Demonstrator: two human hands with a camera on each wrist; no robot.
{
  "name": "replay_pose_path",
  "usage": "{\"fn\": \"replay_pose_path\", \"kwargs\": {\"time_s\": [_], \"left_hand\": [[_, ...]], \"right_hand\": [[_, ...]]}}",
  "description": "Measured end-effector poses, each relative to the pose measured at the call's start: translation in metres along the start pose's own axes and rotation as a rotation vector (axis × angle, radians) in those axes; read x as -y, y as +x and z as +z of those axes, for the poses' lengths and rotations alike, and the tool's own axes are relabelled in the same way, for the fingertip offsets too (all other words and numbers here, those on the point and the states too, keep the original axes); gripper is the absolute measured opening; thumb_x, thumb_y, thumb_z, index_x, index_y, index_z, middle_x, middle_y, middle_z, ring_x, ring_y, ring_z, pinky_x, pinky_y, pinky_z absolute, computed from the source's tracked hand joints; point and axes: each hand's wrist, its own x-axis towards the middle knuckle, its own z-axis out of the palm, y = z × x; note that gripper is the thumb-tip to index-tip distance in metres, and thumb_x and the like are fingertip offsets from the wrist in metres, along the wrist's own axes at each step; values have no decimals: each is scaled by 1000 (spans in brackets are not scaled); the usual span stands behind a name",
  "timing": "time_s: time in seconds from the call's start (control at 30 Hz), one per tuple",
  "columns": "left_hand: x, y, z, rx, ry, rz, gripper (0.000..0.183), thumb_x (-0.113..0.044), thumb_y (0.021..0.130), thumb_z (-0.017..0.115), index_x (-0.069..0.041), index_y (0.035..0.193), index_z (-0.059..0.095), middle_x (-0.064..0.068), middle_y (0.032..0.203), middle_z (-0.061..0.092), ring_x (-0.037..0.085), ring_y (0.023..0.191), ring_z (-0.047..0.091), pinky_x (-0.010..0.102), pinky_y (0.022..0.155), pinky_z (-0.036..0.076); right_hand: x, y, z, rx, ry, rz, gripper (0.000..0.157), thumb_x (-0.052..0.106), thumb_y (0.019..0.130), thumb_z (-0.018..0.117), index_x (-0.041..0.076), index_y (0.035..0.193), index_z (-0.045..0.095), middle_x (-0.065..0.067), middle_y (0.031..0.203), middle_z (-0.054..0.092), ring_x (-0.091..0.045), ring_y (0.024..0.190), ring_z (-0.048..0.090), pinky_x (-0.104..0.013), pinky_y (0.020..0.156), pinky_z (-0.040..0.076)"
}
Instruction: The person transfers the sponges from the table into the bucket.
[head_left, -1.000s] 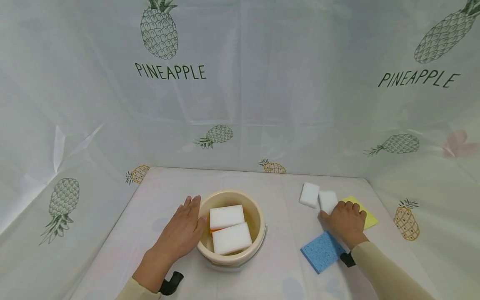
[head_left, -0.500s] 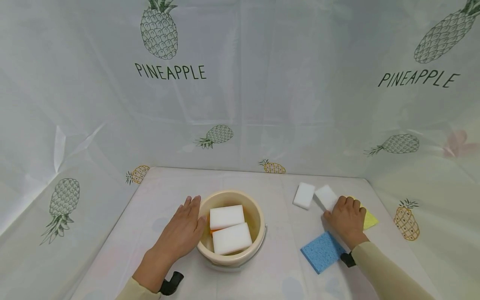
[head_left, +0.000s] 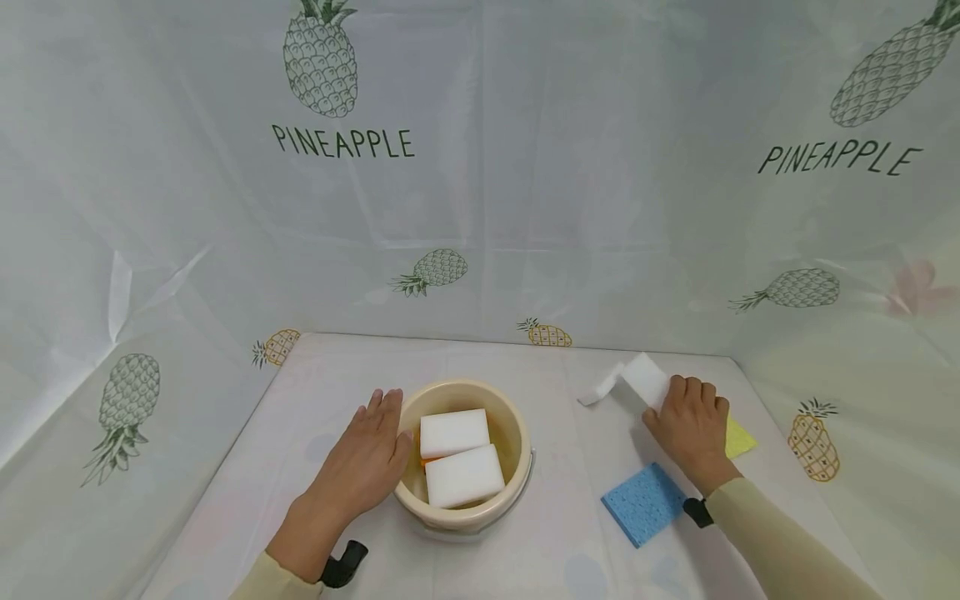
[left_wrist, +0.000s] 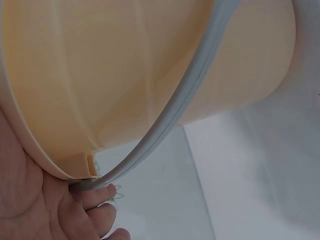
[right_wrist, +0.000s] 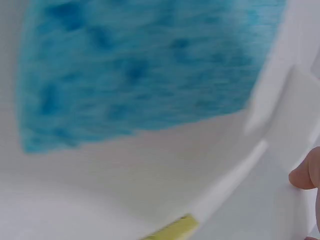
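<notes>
My left hand (head_left: 363, 458) lies with straight fingers along the left rim of a cream bucket (head_left: 517, 433). In the left wrist view its fingers (left_wrist: 100, 217) are close to the end of the bucket's grey handle (left_wrist: 175, 105). Two white sponge blocks (head_left: 454, 433) (head_left: 465, 477) rest inside the bucket. On the right, my right hand (head_left: 690, 425) pinches a white sponge block (head_left: 645, 380), raised and tilted, its thumb (right_wrist: 306, 172) against the white face. Just left of it, a second white block (head_left: 602, 386) stands tipped, partly hidden behind the held one.
A blue sponge (head_left: 645, 504) lies flat in front of my right wrist. Partly under my right hand in the head view is a yellow sponge (head_left: 738, 437). Something orange (head_left: 427, 460) shows between the blocks in the bucket. A pineapple-print sheet (head_left: 600, 208) walls the table's back and sides.
My right hand has lifted and tilted the white sponge block up and slightly left. The neighbouring white block has shifted left and tipped. My left hand has stayed on the bucket.
</notes>
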Motion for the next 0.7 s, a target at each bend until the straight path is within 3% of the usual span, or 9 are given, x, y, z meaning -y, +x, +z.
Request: {"fn": "replay_pose_path", "kwargs": {"time_s": [0.17, 0.4, 0.57, 0.7], "left_hand": [[0, 1, -1, 8, 22, 7, 60, -31, 103, 39, 4, 151, 28, 17, 157, 31, 34, 148, 23, 52, 120, 24], [-2, 1, -4, 28, 20, -6, 60, -32, 103, 39, 2, 151, 29, 17, 158, 31, 34, 149, 21, 53, 120, 24], [-1, 1, -6, 40, 12, -4, 60, -32, 103, 38, 2, 152, 28, 16, 158, 29, 34, 150, 20, 52, 120, 22], [-1, 1, -6, 39, 5, -3, 60, -32, 104, 38, 1, 152, 27, 16, 159, 29, 33, 150, 19, 52, 121, 22]], "right_hand": [[21, 8, -20, -50, 40, -75, 58, 33, 74, 71, -8, 108, 47, -28, 100, 51, -44, 91, 44, -56, 69, 38], [73, 18, -57, -114, 104, -255, 70, 36, 71, 78, -7, 120, 52, -25, 111, 56, -42, 98, 49, -55, 73, 42], [114, 25, -84, -136, 182, -411, 69, 36, 71, 77, -4, 123, 53, -21, 112, 59, -37, 98, 51, -49, 73, 43], [148, 28, -102, -84, 218, -526, 61, 37, 76, 73, 1, 123, 54, -16, 115, 59, -32, 102, 50, -45, 78, 43]]}}
